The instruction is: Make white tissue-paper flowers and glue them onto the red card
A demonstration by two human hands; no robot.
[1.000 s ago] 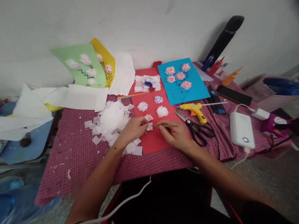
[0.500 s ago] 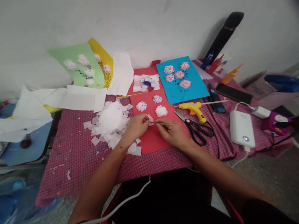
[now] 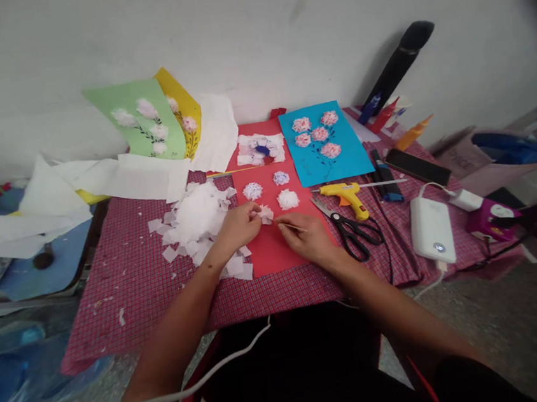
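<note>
- Currently the right hand (image 3: 309, 238) has thumb and forefinger closed on a thin stick (image 3: 293, 226), its tip pointing left toward the other hand.
- The left hand (image 3: 237, 228) is curled with its fingertips at a small white paper tuft (image 3: 266, 214); whether they pinch it or only rest against it, I cannot tell.
- That tuft sits on the red sheet (image 3: 274, 255), between the two hands, just apart from the stick's tip. A light hold close to its base would probably suit such thin paper, with the stick kept low so the layers are not flattened.
- Just beyond, on the same sheet, are a fuller white pompom (image 3: 288, 199) at the right and two purple-speckled pompoms (image 3: 253, 191) (image 3: 281, 178) farther off. Keeping knuckles low and to the near side should spare them a knock.
- Left of the sheet, near the left wrist, a heap of white paper squares (image 3: 198, 215) spreads over its edge; a steady forearm seems wise there.
- Right of the right hand lie black-handled scissors (image 3: 340, 220), with a yellow glue gun (image 3: 356, 203) beyond them; the elbow does well to stay clear.
- At the far side, a blue card (image 3: 352, 154) carries five red-tinted pompoms, and paint-stained paper (image 3: 247, 152) lies to its left.
</note>
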